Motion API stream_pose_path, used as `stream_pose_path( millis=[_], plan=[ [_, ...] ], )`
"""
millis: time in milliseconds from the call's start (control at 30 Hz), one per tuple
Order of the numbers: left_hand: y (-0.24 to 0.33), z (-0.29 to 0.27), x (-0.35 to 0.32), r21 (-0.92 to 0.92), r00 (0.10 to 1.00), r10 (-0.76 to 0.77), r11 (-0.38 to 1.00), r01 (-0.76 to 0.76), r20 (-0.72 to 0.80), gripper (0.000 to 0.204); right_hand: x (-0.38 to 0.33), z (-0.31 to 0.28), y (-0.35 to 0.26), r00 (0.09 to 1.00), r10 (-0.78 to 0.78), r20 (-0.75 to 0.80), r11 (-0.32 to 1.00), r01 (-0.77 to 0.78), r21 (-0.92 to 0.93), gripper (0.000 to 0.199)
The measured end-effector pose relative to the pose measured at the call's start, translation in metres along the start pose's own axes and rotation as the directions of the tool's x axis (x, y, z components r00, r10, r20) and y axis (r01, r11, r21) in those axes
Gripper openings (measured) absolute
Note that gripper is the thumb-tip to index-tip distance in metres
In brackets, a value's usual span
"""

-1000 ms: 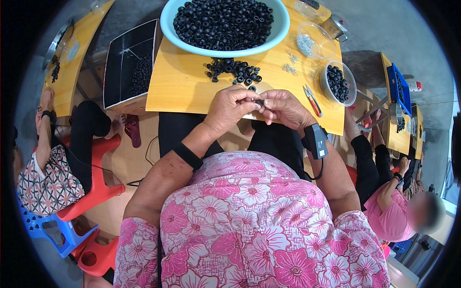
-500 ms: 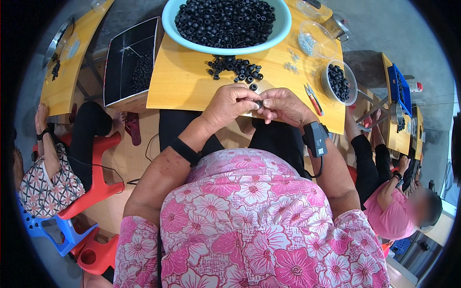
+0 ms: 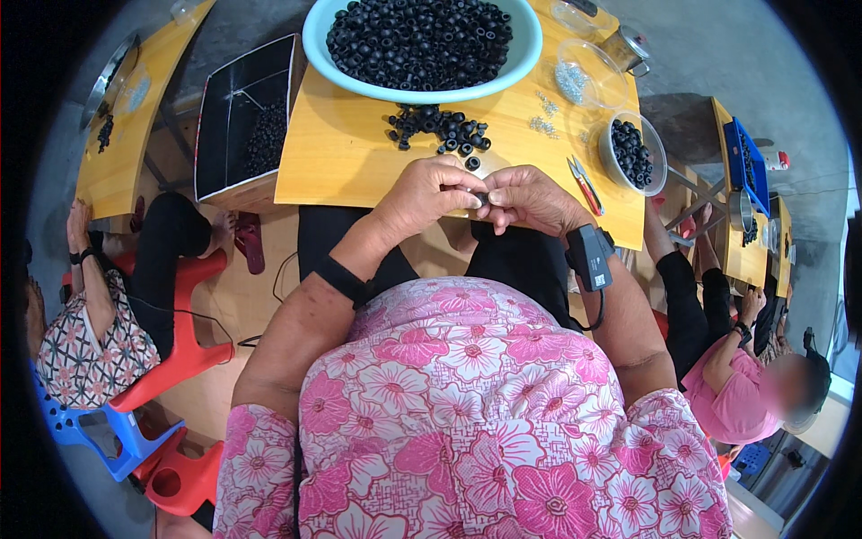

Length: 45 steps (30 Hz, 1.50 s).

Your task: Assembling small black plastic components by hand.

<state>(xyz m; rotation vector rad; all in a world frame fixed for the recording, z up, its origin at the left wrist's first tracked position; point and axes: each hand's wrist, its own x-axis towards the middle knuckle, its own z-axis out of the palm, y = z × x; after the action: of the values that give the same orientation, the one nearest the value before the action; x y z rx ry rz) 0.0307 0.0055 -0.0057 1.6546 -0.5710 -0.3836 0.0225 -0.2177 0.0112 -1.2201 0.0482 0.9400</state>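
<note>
My left hand (image 3: 429, 196) and my right hand (image 3: 532, 199) meet at the near edge of the yellow table (image 3: 346, 171). Between their fingertips they pinch one small black rubber-like part (image 3: 483, 198), mostly covered by the fingers. Just beyond my hands lies a loose pile of black round parts (image 3: 462, 133), some with a hole in the end. Behind the pile stands a light-blue basin (image 3: 314, 45) heaped with the same parts. Small snips (image 3: 585, 186) with red-orange handles rest to the right of my right hand.
At right stand a see-through tub (image 3: 663, 171) of black parts and another tub (image 3: 603, 67) with small shiny clear pieces; more such pieces (image 3: 544, 117) are scattered beside it. A metal mug (image 3: 628, 47) stands behind. Left is a black-lined box (image 3: 224, 108). People sit on both sides.
My fingers have shifted very slightly around the small black part, both hands staying together in the same place. The pile, basin and tubs look unchanged.
</note>
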Motion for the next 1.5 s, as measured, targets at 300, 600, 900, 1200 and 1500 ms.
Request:
stream_pose_path(
  millis=[300, 600, 900, 1200, 1500],
  plan=[
    [0.004, 0.004, 0.0, -0.082, 0.99, -0.142, 0.987, 0.141, -0.001, 0.037, -0.001, 0.006, 0.004, 0.998, -0.054, -0.013, 0.999, 0.054, -0.005, 0.016],
    [0.005, 0.005, 0.001, 0.004, 0.997, -0.07, 0.998, 0.07, 0.034, 0.046, -0.005, 0.025, 0.016, 0.928, -0.282, -0.244, 0.954, 0.244, -0.178, 0.012],
    [0.003, 0.01, 0.0, 0.008, 0.993, -0.104, 0.995, 0.104, -0.051, 0.04, -0.003, 0.03, 0.021, 0.889, -0.363, -0.279, 0.914, 0.281, -0.294, 0.011],
    [0.001, 0.007, 0.001, -0.116, 0.99, -0.142, 0.983, 0.141, 0.003, 0.037, 0.002, 0.026, 0.026, 0.908, -0.316, -0.276, 0.947, 0.283, -0.153, 0.011],
    [0.007, 0.006, 0.002, -0.045, 0.984, -0.176, 0.983, 0.175, 0.0, 0.035, 0.003, 0.026, 0.023, 0.916, -0.313, -0.252, 0.946, 0.278, -0.167, 0.01]
  ],
)
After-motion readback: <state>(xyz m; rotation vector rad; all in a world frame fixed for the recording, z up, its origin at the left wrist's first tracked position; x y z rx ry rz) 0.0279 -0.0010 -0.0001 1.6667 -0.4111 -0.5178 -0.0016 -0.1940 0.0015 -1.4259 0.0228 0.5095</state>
